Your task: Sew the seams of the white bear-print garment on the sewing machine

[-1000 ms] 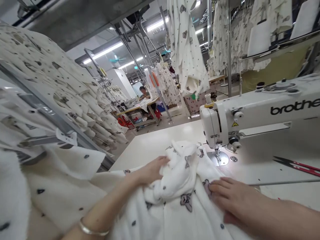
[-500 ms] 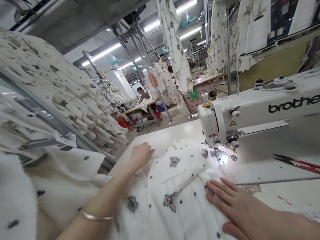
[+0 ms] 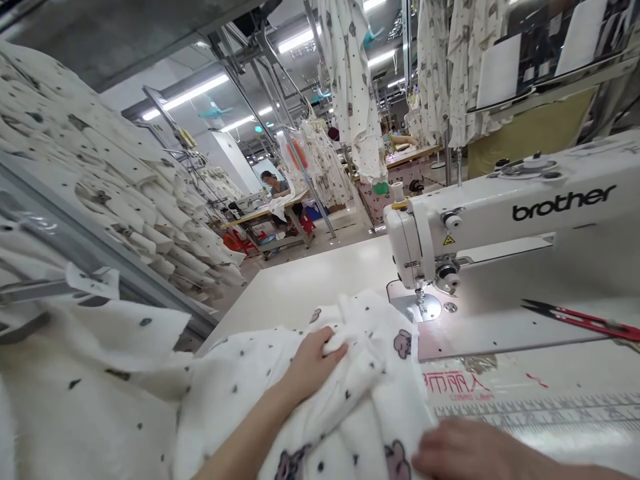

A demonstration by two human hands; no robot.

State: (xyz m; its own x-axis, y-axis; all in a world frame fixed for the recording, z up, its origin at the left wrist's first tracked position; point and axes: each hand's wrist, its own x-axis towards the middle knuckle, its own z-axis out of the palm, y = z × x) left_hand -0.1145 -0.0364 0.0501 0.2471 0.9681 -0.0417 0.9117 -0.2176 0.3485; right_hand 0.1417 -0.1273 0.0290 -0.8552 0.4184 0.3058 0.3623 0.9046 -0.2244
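Note:
White fleecy fabric printed with bears and dots (image 3: 345, 393) lies in folds on the table in front of me. My left hand (image 3: 316, 363) grips a bunched fold of it, thumb and fingers closed together. At the fabric's right edge is my right hand (image 3: 465, 448), low in the view and smeared by motion; whether its fingers pinch the cloth I cannot tell. The fabric's top right corner lies just left of the sewing machine's (image 3: 413, 243) presser foot (image 3: 421, 305), apart from it. The needle plate is lit and uncovered.
Red-handled thread snips (image 3: 585, 320) rest on the machine bed. A ruler strip (image 3: 540, 410) runs along the table's right front. Printed garment pieces (image 3: 115, 180) hang over a metal rail (image 3: 100, 233) on the left. Thread cones (image 3: 499, 72) stand behind; a person (image 3: 277, 187) sits at a farther table.
The fabric has been drawn toward me, away from the needle. My left hand came right and closed on a fold; my right hand, earlier flat on the cloth, moved down toward the front.

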